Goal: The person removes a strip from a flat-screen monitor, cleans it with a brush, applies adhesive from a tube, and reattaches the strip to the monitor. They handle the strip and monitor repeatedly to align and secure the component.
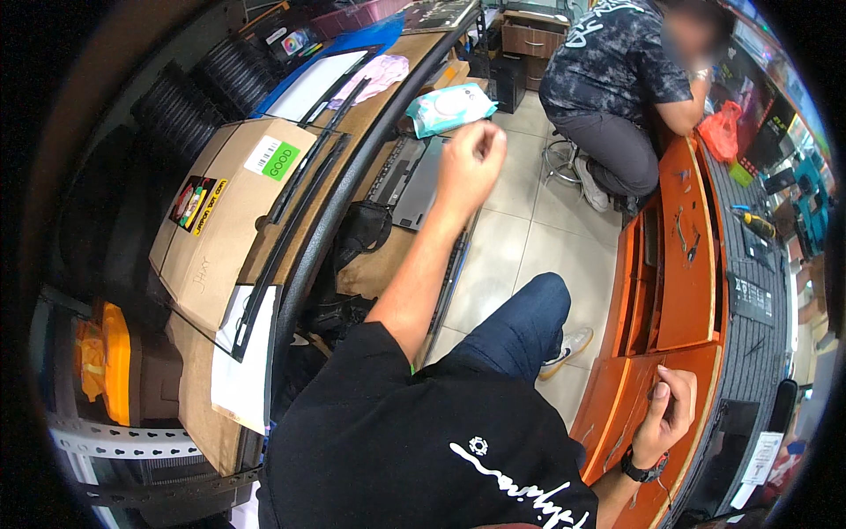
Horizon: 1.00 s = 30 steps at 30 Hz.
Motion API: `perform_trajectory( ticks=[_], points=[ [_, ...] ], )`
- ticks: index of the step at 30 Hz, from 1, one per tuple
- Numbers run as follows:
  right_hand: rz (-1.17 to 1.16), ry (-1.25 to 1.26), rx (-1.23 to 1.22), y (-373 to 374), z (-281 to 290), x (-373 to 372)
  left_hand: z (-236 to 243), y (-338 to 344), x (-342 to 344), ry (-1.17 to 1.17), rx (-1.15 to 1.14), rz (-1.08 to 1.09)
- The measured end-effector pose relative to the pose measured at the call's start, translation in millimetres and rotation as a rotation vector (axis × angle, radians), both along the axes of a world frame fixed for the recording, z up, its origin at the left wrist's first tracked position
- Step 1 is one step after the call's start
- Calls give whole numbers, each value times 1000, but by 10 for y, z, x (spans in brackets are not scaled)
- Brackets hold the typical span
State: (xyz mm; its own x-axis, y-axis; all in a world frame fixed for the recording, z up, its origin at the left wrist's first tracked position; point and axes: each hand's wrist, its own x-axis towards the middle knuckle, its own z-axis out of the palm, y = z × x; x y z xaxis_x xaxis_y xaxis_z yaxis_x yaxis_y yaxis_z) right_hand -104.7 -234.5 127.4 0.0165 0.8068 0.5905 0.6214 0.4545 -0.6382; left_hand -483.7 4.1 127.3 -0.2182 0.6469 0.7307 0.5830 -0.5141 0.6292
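Both loosely curled, I see left hand (476, 163) nearest the teal pack (451, 110), right hand (667, 414) by the orange bench's (692, 304) edge, tiled floor (504, 242) between

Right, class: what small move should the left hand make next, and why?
Perhaps uncurl the left hand toward the teal-and-white pack: that hand is loosely curled, nothing shows in its grip, and the pack appears just beyond it in this view.
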Motion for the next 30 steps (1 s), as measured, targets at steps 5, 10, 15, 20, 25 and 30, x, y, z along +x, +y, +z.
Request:
perform_trajectory(
  ticks=[5,10,15,20,25,30],
  points=[
    [76,81,-11,83,64,-188,903,-133,-533,460,-11,572],
    [93,156,-13,26,7,-185,1208,102,-1217,484,-451,846],
    [120,224,0,-100,-45,-85,1332,701,-1864,578,-863,818],
    [118,292,-7,-191,-140,9,1577,773,-2127,805,-1036,647],
    [134,293,33,-242,-207,57,1692,816,-2370,510,-1157,536],
    [153,311,41,-216,-264,50,1910,741,-2255,388,-1078,361]
  ],
)
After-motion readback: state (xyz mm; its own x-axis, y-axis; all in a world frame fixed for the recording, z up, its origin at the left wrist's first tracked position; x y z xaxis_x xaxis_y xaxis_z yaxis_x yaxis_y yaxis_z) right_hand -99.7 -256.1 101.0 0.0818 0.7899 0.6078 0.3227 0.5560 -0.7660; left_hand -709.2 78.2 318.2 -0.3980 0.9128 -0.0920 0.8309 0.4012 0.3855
